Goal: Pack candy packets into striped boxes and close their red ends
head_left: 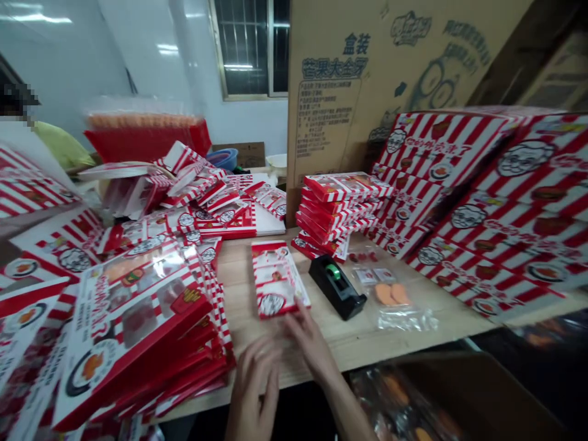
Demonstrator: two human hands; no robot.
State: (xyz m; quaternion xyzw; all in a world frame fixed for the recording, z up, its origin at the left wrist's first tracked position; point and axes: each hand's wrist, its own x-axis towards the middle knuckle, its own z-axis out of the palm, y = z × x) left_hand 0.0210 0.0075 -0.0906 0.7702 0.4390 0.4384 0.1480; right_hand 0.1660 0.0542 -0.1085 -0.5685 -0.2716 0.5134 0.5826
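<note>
"Two hands, holding what?"
"Right hand [310, 340] touches the striped carton [275, 278] on the bench [367, 343]; left hand [252, 386] open, empty."
"Risk?"
"A stray nudge could topple the leaning carton stack [133, 324]."

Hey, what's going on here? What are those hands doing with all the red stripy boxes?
A person is working with both hands at a wooden table. The right hand has its fingertips at the bottom edge of a small red-and-white striped box, and the left hand is just below that box. Beside it lie a black tape dispenser and a clear bag of orange pieces. Piles of striped boxes stand on both sides.
</note>
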